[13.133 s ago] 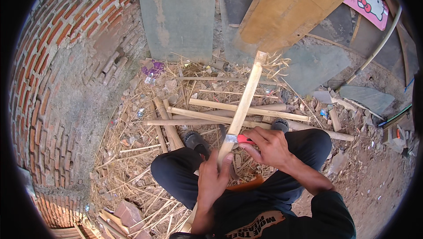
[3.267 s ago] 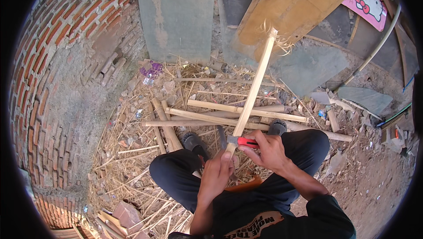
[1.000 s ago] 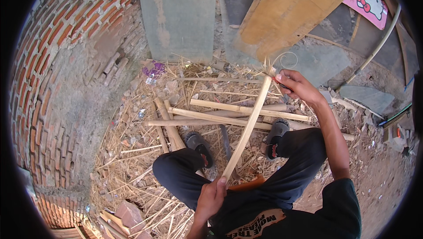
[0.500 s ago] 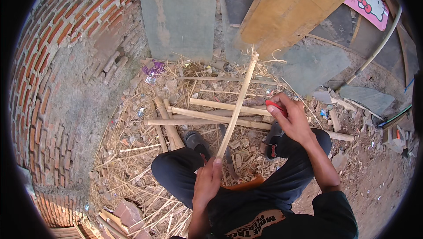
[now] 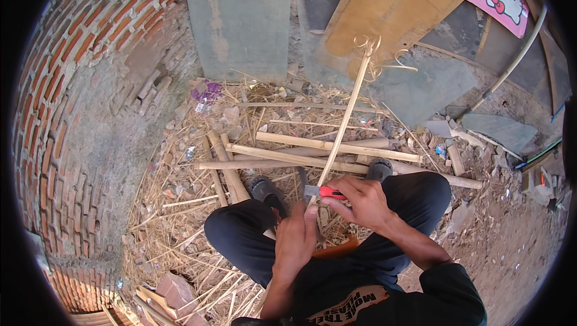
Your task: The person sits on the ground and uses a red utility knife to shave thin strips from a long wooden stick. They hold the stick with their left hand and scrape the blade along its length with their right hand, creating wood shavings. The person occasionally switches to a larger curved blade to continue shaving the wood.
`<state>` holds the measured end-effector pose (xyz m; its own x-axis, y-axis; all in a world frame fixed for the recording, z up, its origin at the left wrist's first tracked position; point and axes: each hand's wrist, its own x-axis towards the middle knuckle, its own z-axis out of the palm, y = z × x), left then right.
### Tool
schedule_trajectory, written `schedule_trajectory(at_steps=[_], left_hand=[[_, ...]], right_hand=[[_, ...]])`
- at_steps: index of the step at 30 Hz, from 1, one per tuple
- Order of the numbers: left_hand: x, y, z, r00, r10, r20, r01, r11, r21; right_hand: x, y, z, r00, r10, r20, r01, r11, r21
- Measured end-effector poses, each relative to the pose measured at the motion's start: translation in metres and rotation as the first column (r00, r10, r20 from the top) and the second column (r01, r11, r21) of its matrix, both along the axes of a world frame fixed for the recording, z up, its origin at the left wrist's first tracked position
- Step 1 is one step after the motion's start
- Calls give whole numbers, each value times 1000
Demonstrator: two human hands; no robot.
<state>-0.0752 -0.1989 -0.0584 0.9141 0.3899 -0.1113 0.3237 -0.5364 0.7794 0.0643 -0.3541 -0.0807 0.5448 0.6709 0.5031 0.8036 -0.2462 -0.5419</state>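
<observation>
My left hand point(image 5: 296, 239) is closed around the near end of a long pale bamboo strip point(image 5: 347, 115), which slants up and away to the right. Thin curled shavings point(image 5: 374, 61) cling to its far end. In my right hand point(image 5: 363, 202) is a knife point(image 5: 329, 192) with a red handle. Its short grey blade crosses the strip just beyond my left thumb. Between my feet, partly hidden behind the strip and hands, is a dark curved blade-like piece point(image 5: 302, 177).
Several bamboo poles and split lengths point(image 5: 273, 156) lie across the ground ahead of my shoes. Straw-like shavings point(image 5: 180, 218) and rubble cover the floor. A brick wall point(image 5: 72, 145) rises at left; grey panels point(image 5: 240, 25) and a wooden board point(image 5: 402, 7) lean at the back.
My right hand has brought the knife down and left from beside the strip onto its near part. The strip's far end has shifted up and right, and my left hand slightly right.
</observation>
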Motion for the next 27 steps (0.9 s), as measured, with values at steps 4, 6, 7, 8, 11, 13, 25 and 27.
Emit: schedule_trajectory(at_steps=[4, 6, 7, 8, 11, 13, 25, 27], left_hand=[[3, -2, 2, 1000, -1, 2, 1, 1000, 16], [3, -4, 1, 1000, 15, 18, -16, 998, 68], [2, -5, 0, 999, 22, 26, -25, 995, 94], [2, -5, 0, 999, 27, 28, -30, 994, 102], [0, -5, 0, 999, 38, 27, -41, 992, 120], [-2, -5, 1, 999, 47, 10, -48, 991, 123], [-18, -7, -4, 999, 23, -45, -15, 984, 175], [-19, -6, -4, 999, 18, -38, -12, 985, 169]], right_hand=[[-6, 1, 0, 1000, 1, 1, -1, 1000, -30], [-7, 2, 3, 1000, -4, 1, 4, 999, -50], [-7, 2, 4, 1000, -6, 4, 6, 998, -56], [-6, 2, 5, 1000, -9, 7, 9, 998, -62], [-4, 3, 5, 999, -24, 25, 24, 999, -30], [2, 1, 7, 996, -74, 43, 76, 997, -30], [52, -12, 11, 987, -161, 1, 161, 987, -1], [60, -14, 13, 988, -154, -5, 154, 988, -31]])
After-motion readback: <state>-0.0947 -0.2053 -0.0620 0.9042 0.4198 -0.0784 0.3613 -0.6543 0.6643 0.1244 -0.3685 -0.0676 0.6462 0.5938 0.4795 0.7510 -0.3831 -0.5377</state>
